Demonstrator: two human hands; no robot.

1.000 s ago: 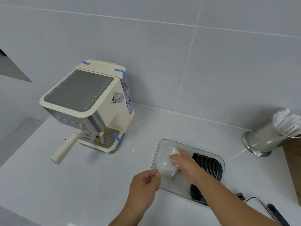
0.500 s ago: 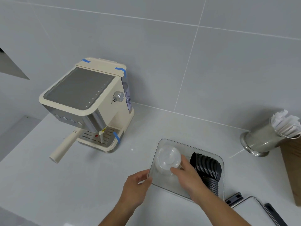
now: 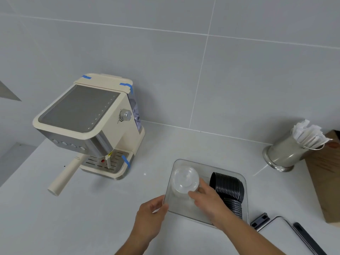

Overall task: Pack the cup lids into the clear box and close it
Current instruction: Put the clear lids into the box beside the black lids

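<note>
- Lids are the job: a clear stack lies on its side in the left half of the clear box, its long axis running from me toward the wall, round face pointing away and up.
- Black lids lie in a curved row in the right half, just beside the clear stack.
- My right hand is inside the box, fingers closed around the near end of the clear stack; it is the nearer hand to the lids.
- My left hand pinches the box's near left corner, steadying it on the surface.
- Next I judge the stack needs settling flat along the left wall.
- What looks like the box's cover lies to the right, cut off by the frame edge; my wrist hides the near end of both stacks, so I cannot count lids.
</note>
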